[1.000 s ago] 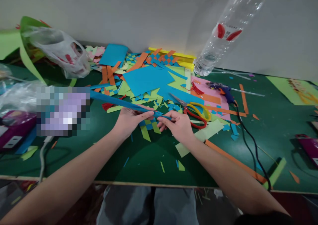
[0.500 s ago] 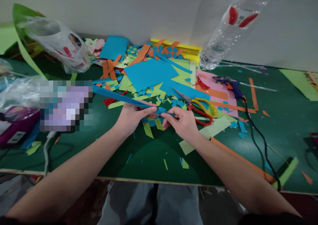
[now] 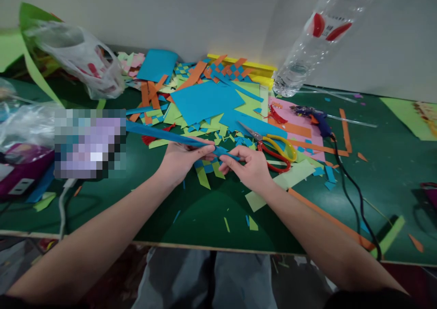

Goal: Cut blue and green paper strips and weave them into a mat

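- Over the green surface (image 3: 208,222), the left hand (image 3: 179,161) and right hand (image 3: 251,167) both pinch a long, narrow blue paper strip (image 3: 155,133).
- Near the wall (image 3: 153,13): glossy clear plastic bottle (image 3: 317,33); thin, crinkled plastic bag (image 3: 77,56), contents unclear.
- Beyond: flat blue sheet (image 3: 208,102), checkered woven paper (image 3: 223,68), scissors (image 3: 261,139) with 2 looped handles.

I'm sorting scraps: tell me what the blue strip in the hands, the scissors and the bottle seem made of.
Blue strip: probably matte paper or thin card; flat, thin, no gloss.
Scissors: likely smooth metal blades, grey with sheen; red-and-yellow handles perhaps plastic-coated, unclear.
Bottle: probably glossy plastic; see-through, bright highlights.
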Tool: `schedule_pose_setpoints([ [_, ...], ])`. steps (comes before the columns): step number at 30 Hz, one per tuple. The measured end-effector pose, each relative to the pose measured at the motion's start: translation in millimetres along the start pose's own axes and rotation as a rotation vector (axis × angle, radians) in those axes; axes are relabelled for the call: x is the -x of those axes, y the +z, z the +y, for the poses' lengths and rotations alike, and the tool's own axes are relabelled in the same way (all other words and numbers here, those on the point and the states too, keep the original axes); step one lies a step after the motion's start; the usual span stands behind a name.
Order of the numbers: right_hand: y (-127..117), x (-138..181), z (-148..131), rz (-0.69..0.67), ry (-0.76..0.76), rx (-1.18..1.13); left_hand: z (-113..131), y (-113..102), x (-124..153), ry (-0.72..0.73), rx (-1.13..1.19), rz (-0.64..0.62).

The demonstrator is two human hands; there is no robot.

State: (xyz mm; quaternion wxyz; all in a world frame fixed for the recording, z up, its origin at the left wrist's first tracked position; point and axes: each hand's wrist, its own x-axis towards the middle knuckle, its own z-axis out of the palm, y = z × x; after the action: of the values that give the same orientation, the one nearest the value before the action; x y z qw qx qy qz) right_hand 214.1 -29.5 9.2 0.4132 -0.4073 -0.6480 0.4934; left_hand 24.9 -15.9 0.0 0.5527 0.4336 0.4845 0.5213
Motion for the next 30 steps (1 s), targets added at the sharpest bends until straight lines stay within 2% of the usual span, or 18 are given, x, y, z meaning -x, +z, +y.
schedule_pose_setpoints([
  [5, -0.4, 1.1, -6.0, 0.003, -0.002, 0.055, 4.5, 1.7, 0.8, -0.012, -0.003, -0.006],
  [15, -2.8, 1.3, -5.8, -0.055, -0.03, 0.091, -1.5, -4.5, -1.8, 0.01, -0.064, -0.056],
  [22, -7.4, -3.8, -2.8, 0.059, 0.026, 0.084, 1.6, -9.7, -6.6, 0.045, -0.026, 0.033],
  [30, -13.8, -9.0, 11.9, 0.198, 0.02, -0.158, 4.5, -13.4, -8.1, 0.053, -0.01, 0.131],
])
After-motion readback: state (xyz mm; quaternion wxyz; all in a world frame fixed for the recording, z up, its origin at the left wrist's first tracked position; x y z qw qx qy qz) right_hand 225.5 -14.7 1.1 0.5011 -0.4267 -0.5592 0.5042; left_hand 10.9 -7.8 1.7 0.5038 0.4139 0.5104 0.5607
